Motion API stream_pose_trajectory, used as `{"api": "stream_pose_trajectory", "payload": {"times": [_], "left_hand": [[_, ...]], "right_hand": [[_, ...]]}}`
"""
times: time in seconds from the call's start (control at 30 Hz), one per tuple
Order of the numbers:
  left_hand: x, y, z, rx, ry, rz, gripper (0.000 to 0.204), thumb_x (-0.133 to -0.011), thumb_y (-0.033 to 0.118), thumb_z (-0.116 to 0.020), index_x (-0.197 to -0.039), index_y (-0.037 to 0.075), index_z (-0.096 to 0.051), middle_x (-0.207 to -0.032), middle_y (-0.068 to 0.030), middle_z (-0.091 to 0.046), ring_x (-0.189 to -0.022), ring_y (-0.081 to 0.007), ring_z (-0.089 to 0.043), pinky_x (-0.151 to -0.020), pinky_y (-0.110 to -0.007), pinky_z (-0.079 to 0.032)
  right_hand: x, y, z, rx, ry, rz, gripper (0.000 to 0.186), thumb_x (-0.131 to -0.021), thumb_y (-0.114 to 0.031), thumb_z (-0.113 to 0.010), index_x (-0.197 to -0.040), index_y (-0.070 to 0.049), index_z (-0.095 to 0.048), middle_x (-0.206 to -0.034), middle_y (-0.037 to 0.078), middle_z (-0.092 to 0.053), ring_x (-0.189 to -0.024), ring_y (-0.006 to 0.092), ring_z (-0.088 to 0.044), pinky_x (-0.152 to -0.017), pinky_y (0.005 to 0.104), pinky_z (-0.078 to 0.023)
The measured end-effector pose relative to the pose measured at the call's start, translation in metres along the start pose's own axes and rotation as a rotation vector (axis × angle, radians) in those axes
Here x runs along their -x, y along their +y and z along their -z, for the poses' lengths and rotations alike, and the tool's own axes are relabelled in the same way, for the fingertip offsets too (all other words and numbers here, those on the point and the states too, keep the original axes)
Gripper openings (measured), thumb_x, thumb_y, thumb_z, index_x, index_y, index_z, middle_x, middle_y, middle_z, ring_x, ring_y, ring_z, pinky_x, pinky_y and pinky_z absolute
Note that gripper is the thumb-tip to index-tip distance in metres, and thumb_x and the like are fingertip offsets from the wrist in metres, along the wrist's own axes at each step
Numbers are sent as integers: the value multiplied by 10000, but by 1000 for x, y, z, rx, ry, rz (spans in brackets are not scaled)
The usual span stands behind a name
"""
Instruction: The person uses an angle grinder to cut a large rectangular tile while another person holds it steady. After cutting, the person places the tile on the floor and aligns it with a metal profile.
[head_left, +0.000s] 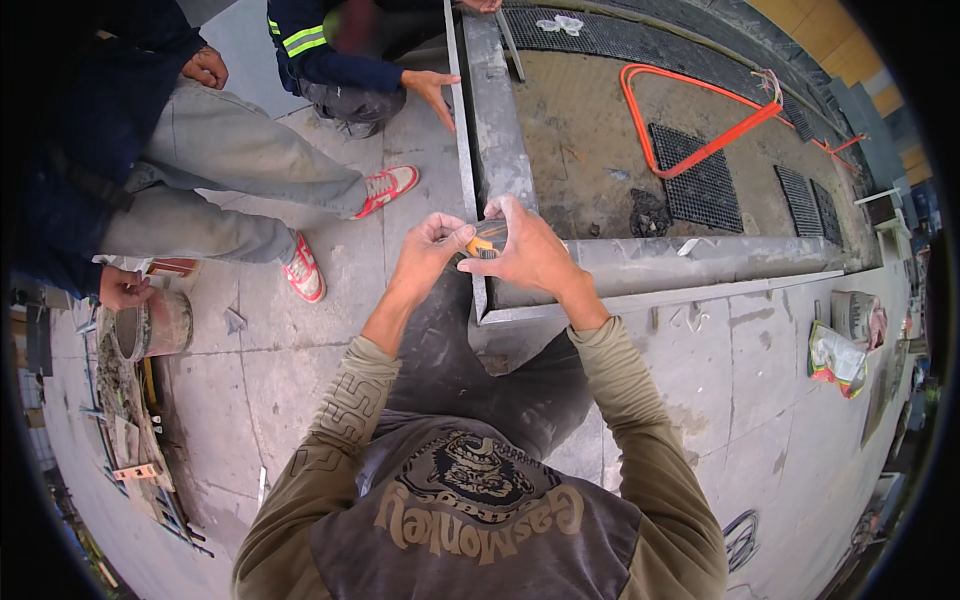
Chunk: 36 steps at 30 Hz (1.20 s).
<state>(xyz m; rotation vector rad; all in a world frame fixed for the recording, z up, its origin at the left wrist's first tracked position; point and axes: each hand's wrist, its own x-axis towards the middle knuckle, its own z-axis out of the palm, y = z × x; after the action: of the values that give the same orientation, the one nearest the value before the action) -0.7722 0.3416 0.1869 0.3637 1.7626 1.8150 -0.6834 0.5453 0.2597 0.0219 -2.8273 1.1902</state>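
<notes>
Between my hands, above the corner of a low grey curb (508, 160), is a small yellow-and-dark tape measure (483, 246). My right hand (532, 248) is closed around its right side, with the thumb below and the fingers above. My left hand (432, 250) has thumb and forefinger pinched at its left end. Whether any blade is drawn out is too small to tell. A metal trim strip (467, 150) runs along the curb's outer edge. A crouching co-worker's hand (432, 92) reaches to that strip farther up.
Inside the curb lie a bent orange conduit (690, 155) and black grates (695, 185). A standing person's red-and-white shoes (387, 190) are on the tiles at left. A dirty bucket (160, 325) stands beside a board (130, 440). At right lies an opened bag (838, 358).
</notes>
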Motion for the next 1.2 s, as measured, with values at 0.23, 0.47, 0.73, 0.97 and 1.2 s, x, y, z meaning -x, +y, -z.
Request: {"api": "stream_pose_trajectory", "payload": {"times": [0.23,0.47,0.73,0.97,1.2], "left_hand": [[-48,21,36,206,22,-7,198,-1030,165,-795,-1104,30,-671,-1024,-58,-733,-1001,-169,-724,-993,-357,-610],[-86,-8,-12,-133,378,-105,350,-957,192,-862,-1191,-36,-735,-1074,-127,-801,-911,-163,-745,-807,-326,-622],[-73,-11,-50,-450,659,-301,308,-958,228,-823,-1146,-4,-749,-966,-153,-810,-867,-249,-764,-814,-388,-582],[-79,-28,-50,-653,721,-506,247,-996,176,-729,-1187,23,-701,-961,-164,-747,-883,-324,-727,-828,-465,-552],[-72,-21,-60,-498,739,-398,256,-997,177,-726,-1206,33,-700,-949,-164,-774,-867,-330,-744,-827,-466,-563]], "right_hand": [[7,116,87,264,159,-92,433,-921,-381,-774,-1333,-271,-696,-1158,194,-704,-1110,426,-705,-936,509,-568],[30,190,140,515,308,-212,365,-935,-361,-749,-1300,-348,-741,-1270,113,-670,-1139,372,-701,-953,480,-591],[33,191,104,374,607,-271,257,-896,-363,-834,-1149,-331,-811,-1231,81,-669,-1126,334,-695,-875,491,-591],[30,187,91,396,785,-159,288,-873,-337,-874,-1147,-275,-810,-1257,68,-660,-1169,328,-663,-887,494,-585],[34,186,90,425,769,-218,292,-868,-327,-877,-1135,-236,-804,-1265,70,-659,-1207,327,-641,-910,506,-581]]}}
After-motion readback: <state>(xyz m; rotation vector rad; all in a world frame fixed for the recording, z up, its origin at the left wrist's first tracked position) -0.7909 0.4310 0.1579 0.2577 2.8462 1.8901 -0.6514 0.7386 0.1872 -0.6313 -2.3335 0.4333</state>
